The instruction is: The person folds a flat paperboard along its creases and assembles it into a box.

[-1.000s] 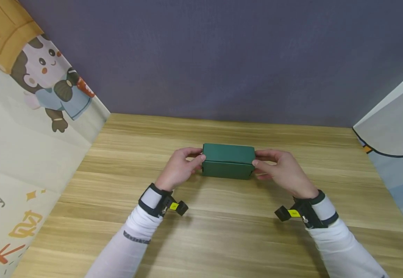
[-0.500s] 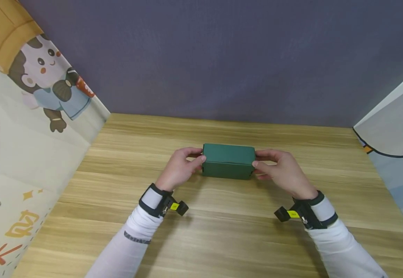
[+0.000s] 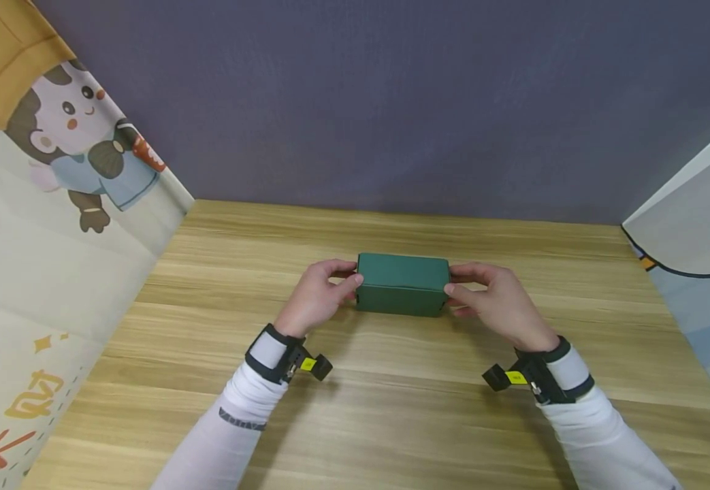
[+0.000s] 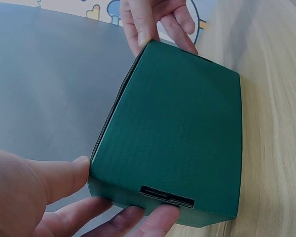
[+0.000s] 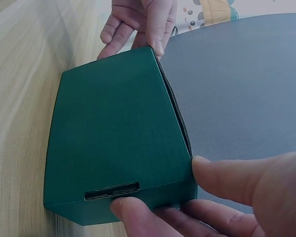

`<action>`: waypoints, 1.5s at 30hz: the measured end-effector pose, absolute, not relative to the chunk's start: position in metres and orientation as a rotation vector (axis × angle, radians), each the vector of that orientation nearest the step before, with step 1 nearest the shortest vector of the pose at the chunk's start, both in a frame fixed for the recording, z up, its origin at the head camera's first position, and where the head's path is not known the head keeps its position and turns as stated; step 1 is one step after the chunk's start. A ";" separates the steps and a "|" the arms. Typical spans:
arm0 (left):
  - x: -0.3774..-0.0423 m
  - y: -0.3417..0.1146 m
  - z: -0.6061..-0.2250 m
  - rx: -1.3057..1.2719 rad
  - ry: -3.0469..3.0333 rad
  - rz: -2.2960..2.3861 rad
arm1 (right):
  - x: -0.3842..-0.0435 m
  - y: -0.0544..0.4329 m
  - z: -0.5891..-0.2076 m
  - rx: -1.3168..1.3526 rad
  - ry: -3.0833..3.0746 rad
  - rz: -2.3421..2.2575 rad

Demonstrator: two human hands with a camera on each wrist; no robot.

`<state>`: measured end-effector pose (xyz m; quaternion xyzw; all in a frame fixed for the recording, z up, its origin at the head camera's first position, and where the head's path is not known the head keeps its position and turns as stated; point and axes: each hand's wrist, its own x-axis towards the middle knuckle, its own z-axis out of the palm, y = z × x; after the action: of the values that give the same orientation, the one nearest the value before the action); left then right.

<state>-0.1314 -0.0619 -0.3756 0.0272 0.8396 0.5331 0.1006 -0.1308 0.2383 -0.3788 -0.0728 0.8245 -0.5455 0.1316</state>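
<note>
A dark green cardboard box (image 3: 401, 286) with its lid down sits on the wooden table, long side toward me. My left hand (image 3: 318, 294) holds its left end, thumb at the top front corner and fingers along the end face. At the opposite end my right hand (image 3: 494, 299) grips the box the same way. In the left wrist view the box's front face (image 4: 172, 128) has a slot near the left end, just by my fingertips. The right wrist view shows a similar slot (image 5: 111, 191) at the other end and a thin gap under the lid edge.
The light wooden table (image 3: 391, 422) stretches around the box. A dark blue-grey panel (image 3: 391, 102) stands behind it. Printed cloths hang at the left (image 3: 36, 272) and the right (image 3: 698, 272) edges. Each wrist carries a strapped camera (image 3: 318, 367).
Both hands keep the same hold on the box, which stays in place. The printed cloth at the left shifts slightly leftward.
</note>
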 end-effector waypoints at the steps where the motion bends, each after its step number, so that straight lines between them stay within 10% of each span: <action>1: -0.131 -0.062 -0.375 0.079 2.479 1.575 | -0.130 0.238 -0.379 -0.211 2.393 -1.584; 45: -0.110 -0.061 -0.360 0.070 2.528 1.968 | -0.102 0.213 -0.365 -0.006 2.607 -1.877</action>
<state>-0.1104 -0.0609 -0.3605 0.0217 0.7885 0.6139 -0.0317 -0.1019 0.2131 -0.3649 -0.0018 0.8110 -0.5839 -0.0355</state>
